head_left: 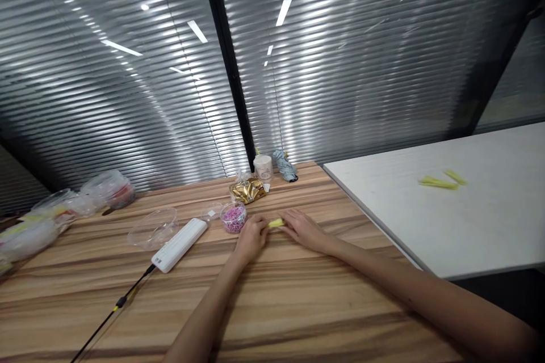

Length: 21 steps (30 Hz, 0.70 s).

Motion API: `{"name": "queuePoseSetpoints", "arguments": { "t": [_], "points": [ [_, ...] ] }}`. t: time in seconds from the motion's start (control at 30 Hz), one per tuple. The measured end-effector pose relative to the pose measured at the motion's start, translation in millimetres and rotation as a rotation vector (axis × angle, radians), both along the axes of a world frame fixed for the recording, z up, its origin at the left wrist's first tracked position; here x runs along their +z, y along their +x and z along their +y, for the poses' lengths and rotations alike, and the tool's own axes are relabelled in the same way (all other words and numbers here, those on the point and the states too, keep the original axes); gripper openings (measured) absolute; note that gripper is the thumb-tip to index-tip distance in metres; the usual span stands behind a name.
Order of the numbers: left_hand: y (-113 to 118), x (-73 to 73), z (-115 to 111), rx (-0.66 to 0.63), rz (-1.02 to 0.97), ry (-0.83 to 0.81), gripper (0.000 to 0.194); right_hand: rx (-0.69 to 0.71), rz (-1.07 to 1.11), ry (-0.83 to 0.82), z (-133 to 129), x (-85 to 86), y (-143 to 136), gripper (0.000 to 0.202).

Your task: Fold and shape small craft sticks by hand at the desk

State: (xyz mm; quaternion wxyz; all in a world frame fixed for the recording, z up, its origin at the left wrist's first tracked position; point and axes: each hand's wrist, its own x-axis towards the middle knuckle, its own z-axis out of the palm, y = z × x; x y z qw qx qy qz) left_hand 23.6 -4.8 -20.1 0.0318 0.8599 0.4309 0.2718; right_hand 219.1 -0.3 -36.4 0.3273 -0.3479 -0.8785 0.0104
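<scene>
Pinching from both sides, the left hand [252, 233] and the right hand [303, 228] meet over a small yellow-green piece [276, 223] that lies low on the wooden table [298, 306], near its middle. The fingertips of each hand close on 1 end of the piece, so only its middle shows between them. Whether it is lifted or resting on the wood cannot be told at this size.

Judging by its look, the piece is thin, light and soft, perhaps folded paper or a short strip; it would likely bend or crease under pressure and slide easily on the smooth tabletop. The ends, where the fingertips already sit, seem the sensible places to hold it, with a gentle pinch.

Just beside the left hand stands a small clear cup of pink bits [233, 217]. Further left lie a white power strip [179, 244] with a black cable [114, 309], and a clear plastic bowl [154, 228]. Behind the hands are a gold foil packet [248, 189], a white paper cup [263, 168] and a folded pale blue umbrella [284, 165]. Clear bags [63, 207] crowd the far left edge.

To the right, on a separate white table [468, 221], 2 similar yellow-green strips [440, 180] lie well apart from the hands. Closed blinds [340, 57] fill the background.
</scene>
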Motion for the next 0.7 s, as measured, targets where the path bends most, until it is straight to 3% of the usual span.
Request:
{"name": "queuePoseSetpoints", "arguments": {
  "t": [0.13,0.47,0.7],
  "points": [
    [1,4.8,0,0.015,-0.168,-0.055,0.023,-0.027,0.006,-0.05,3,-1.5,0,0.031],
    [23,17.3,-16,-0.133,-0.415,-0.286,0.03,0.141,0.149,-0.06,-4,7.4,1,0.034],
    [39,18.6,-25,-0.201,-0.486,-0.342,0.037,0.232,0.292,-0.048,-9,7.9,1,0.036]
  ]
}}
